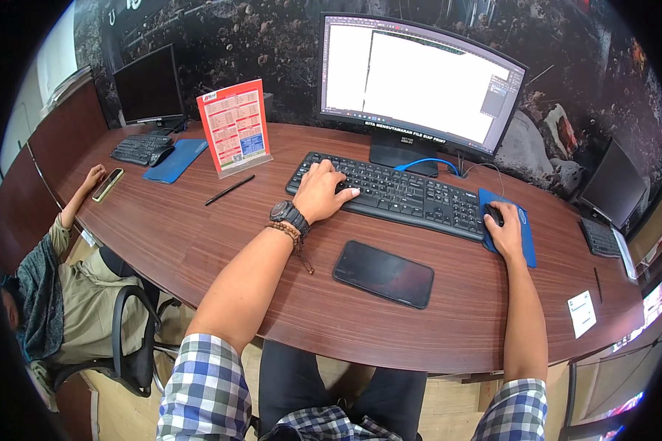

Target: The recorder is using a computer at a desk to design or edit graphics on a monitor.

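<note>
My left hand [319, 194] rests on the left part of a black keyboard [404, 195], fingers on the keys and thumb stretched out to the right. A dark watch [289, 215] and a beaded bracelet [285, 231] circle that wrist. At the keyboard's right end, my right hand [506, 234] curls over a black computer mouse [494, 214] on a blue mouse pad [527, 250]. Behind the keyboard stands a lit monitor [419, 81] with a mostly white window and a side panel. Between my forearms lies a black smartphone [384, 273], its screen dark.
Left of the keyboard are a black pen [229, 189] and a red-bordered sign [235, 125] in a stand. Farther left, another person's hand [94, 176] touches a phone [108, 184]. Dark monitors [148, 84] stand at both sides. A paper slip [581, 314] lies near right.
</note>
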The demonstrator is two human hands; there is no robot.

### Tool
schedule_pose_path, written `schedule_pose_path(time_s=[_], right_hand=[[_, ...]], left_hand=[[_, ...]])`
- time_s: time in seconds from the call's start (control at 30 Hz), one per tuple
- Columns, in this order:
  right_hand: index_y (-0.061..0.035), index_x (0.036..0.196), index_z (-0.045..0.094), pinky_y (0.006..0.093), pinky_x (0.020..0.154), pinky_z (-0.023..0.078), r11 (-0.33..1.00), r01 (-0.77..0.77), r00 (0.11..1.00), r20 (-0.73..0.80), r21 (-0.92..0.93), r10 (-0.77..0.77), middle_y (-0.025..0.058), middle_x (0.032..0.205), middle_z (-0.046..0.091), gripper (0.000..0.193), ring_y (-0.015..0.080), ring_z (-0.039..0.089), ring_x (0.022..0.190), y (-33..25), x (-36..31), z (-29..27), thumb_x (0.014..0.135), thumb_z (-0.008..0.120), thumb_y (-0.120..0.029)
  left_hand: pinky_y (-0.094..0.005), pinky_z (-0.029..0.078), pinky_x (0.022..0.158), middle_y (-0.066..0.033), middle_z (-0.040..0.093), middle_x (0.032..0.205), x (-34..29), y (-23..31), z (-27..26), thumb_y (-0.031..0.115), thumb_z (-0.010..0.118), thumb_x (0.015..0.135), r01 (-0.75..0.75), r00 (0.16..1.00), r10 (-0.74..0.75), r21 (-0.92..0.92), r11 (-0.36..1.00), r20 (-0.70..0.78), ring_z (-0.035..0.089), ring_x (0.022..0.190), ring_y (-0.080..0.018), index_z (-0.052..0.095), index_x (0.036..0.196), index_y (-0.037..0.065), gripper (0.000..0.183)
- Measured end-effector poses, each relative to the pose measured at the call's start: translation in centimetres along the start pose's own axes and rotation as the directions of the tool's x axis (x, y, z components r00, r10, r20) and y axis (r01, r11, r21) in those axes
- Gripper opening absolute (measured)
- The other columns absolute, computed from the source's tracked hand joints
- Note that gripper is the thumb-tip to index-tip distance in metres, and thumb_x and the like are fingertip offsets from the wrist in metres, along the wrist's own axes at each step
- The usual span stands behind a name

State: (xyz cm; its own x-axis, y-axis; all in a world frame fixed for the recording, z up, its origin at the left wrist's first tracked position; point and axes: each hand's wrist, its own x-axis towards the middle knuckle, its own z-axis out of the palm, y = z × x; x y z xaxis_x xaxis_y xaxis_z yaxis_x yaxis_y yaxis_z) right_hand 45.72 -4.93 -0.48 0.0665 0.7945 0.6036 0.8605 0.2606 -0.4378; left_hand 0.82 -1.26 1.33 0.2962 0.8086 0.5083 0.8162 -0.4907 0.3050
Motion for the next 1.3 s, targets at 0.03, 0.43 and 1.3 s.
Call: schedule_pose_path(time_s=[0.03,0.43,1.3], right_hand=[[-0.0023,0.116,0.068,0.0412,0.1,0.046,1.0,-0.003,1.0,0.002,-0.005,0.003,0.0177,0.117,0.06,0.037,0.0353,0.059,0.113,0.0,0.0,0.0,0.084,0.071,-0.02],[-0.0017,0.118,0.067,0.0415,0.1,0.046,1.0,-0.01,1.0,0.01,-0.012,0.011,0.0178,0.118,0.06,0.038,0.0355,0.058,0.114,-0.2,-0.3,-0.1,0.085,0.07,-0.02],[-0.0048,0.121,0.066,0.0413,0.102,0.046,0.999,-0.005,1.0,0.019,-0.039,0.005,0.0173,0.122,0.061,0.04,0.0345,0.059,0.117,0.2,0.0,0.3,0.086,0.072,-0.024]], left_hand=[[-0.0435,0.045,0.095,-0.0151,0.058,0.107,0.0,0.0,0.0,0.044,0.071,0.091,0.012,1.0,-0.012,0.031,0.999,0.003,0.054,0.107,-0.0321,0.071,0.116,-0.003,0.053],[-0.0516,0.043,0.102,-0.0288,0.05,0.128,-0.4,1.0,-0.5,0.066,0.069,0.084,0.321,0.943,-0.333,0.208,0.924,0.024,0.046,0.122,-0.0421,0.064,0.119,-0.012,0.086],[-0.0468,0.045,0.102,-0.019,0.059,0.115,0.5,-3.0,0.4,0.054,0.076,0.083,0.022,0.991,-0.021,0.009,1.0,-0.129,0.05,0.118,-0.0369,0.073,0.113,-0.001,0.063]])
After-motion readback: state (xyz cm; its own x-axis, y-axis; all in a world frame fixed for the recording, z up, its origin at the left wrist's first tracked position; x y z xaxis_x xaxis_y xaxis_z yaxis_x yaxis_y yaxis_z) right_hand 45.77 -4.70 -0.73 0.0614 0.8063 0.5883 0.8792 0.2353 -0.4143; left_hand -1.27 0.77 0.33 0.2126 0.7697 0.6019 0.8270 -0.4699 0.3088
